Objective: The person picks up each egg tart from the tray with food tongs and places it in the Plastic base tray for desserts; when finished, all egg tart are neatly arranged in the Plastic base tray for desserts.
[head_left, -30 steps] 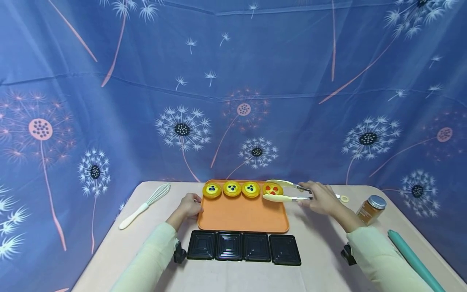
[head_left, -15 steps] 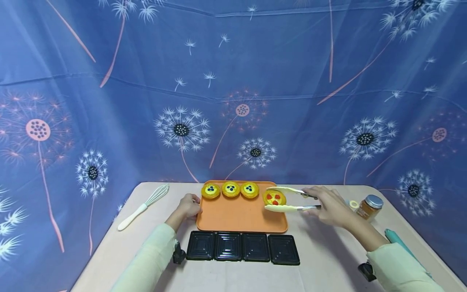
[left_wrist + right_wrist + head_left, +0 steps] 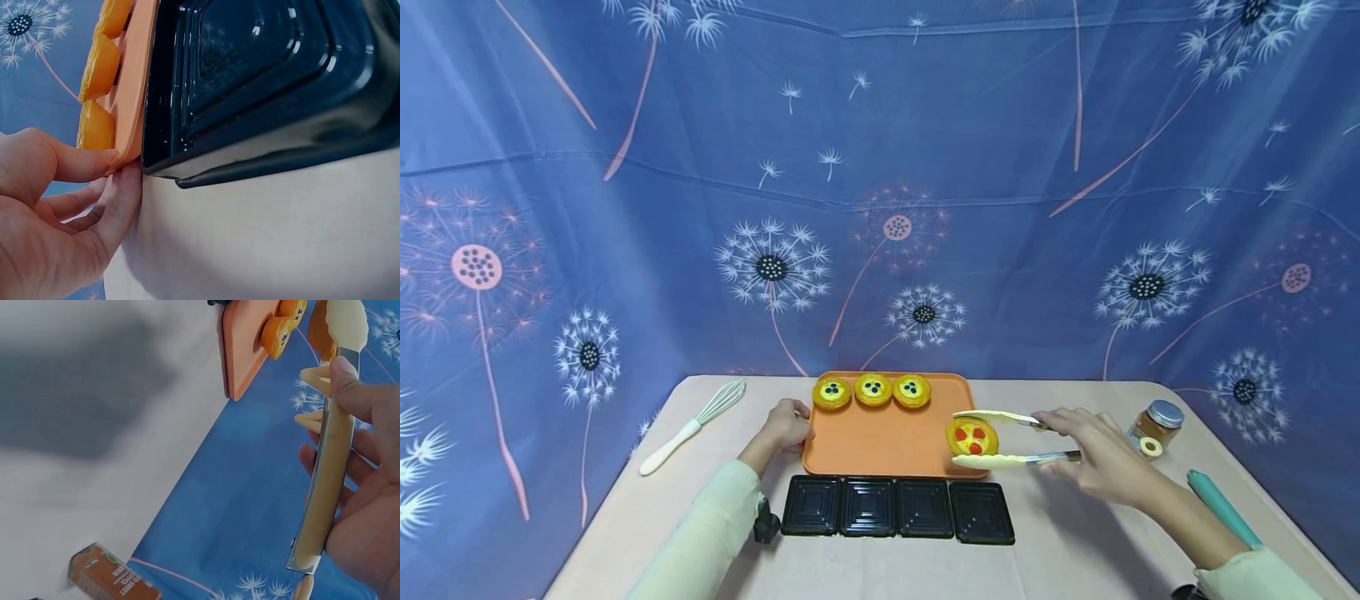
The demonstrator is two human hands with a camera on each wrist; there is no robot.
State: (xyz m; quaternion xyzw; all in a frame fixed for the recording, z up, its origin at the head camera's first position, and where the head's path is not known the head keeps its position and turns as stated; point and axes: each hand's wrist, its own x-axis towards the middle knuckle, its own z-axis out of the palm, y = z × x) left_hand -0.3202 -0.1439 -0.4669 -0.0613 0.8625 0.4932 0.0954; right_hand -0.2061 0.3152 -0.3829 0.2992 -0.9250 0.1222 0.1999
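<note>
From the left wrist alone, left hand [image 3: 65, 240] visibly pinches the tray [image 3: 133, 87]; right hand [image 3: 1097, 458] grips tongs [image 3: 334, 462].

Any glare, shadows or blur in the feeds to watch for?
Head: a soft shadow on the table below the right hand; left wrist: white glints on the black plastic container; right wrist: a broad, soft-edged dark shadow across the table, and the spice jar slightly blurred, its label only partly legible.

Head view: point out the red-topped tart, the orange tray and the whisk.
Red-topped tart [image 3: 972, 437]: head view, middle of its topped face.
Orange tray [image 3: 880, 440]: head view, bare surface below the row of tarts [image 3: 873, 390].
Whisk [image 3: 690, 430]: head view, handle, near the wires.
</note>
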